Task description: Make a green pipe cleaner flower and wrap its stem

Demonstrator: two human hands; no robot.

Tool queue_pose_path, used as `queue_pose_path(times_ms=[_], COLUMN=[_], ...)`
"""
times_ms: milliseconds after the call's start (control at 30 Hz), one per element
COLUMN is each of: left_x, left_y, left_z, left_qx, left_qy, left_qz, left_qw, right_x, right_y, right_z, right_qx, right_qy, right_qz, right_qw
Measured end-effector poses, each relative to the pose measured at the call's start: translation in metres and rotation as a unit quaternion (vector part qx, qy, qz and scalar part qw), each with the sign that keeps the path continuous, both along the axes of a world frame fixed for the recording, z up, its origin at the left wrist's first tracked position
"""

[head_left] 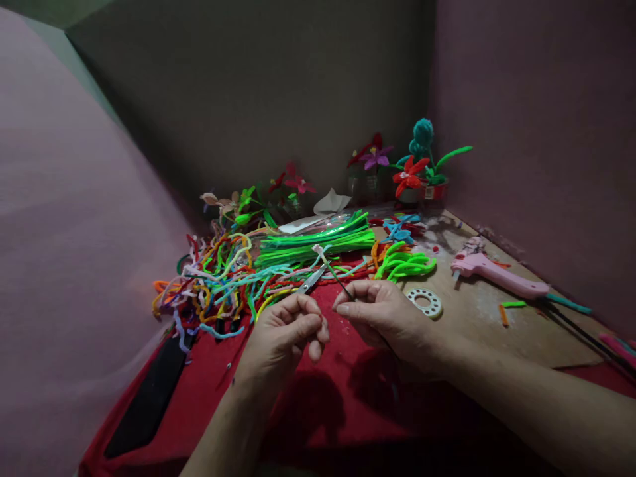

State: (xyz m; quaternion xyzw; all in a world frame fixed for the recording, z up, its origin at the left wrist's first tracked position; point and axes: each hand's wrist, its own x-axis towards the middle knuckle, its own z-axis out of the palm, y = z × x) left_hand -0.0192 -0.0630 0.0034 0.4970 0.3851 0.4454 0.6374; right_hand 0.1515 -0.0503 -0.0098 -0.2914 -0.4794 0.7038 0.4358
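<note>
My right hand (392,318) pinches a thin dark green stem (340,285) between thumb and fingers. The stem slants up to the left and ends in a small whitish fuzzy tip (318,249). Close beside it, my left hand (291,324) is curled with thumb and fingertips together; whatever sits in that pinch, if anything, is too small to make out. Just beyond the left hand lie scissors (312,279), their silvery blades partly crossed by the stem in view. Loose pipe cleaners (223,281) in many colours spread behind and left of the hands.
A bundle of green pipe cleaners (318,245) lies at the back. Finished fuzzy flowers (410,173) stand along the wall. To the right, a pink glue gun (497,273) and a white ring with holes (424,303) rest on a board (541,338). A black flat object (149,397) lies left.
</note>
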Motion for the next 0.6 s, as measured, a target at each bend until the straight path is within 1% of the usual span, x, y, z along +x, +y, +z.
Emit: queue_pose_path(times_ms=[167,267,367,500,533,600], left_x=[0.008,0.01,0.01,0.011,0.012,0.012], left_y=[0.003,0.006,0.008,0.008,0.009,0.009], left_z=[-0.004,-0.007,-0.01,-0.012,-0.013,-0.015], left_qx=[-0.022,-0.033,-0.049,-0.067,-0.068,-0.064], left_qy=[-0.01,-0.022,-0.023,-0.027,-0.031,-0.044], left_qz=[-0.019,-0.034,-0.046,-0.062,-0.065,-0.067], left_qw=[1.0,0.999,0.997,0.995,0.995,0.995], right_x=[0.001,0.0,-0.001,-0.002,-0.002,-0.001], right_y=[-0.002,-0.003,-0.001,-0.001,-0.001,-0.002], right_z=[0.003,0.003,0.001,-0.002,-0.002,-0.001], right_qx=[-0.005,-0.003,0.029,0.106,0.114,0.105], right_qy=[0.004,0.005,-0.009,-0.015,-0.015,-0.021], right_qz=[0.017,0.002,-0.016,-0.033,-0.035,-0.034], right_qw=[1.0,1.0,0.999,0.994,0.993,0.994])
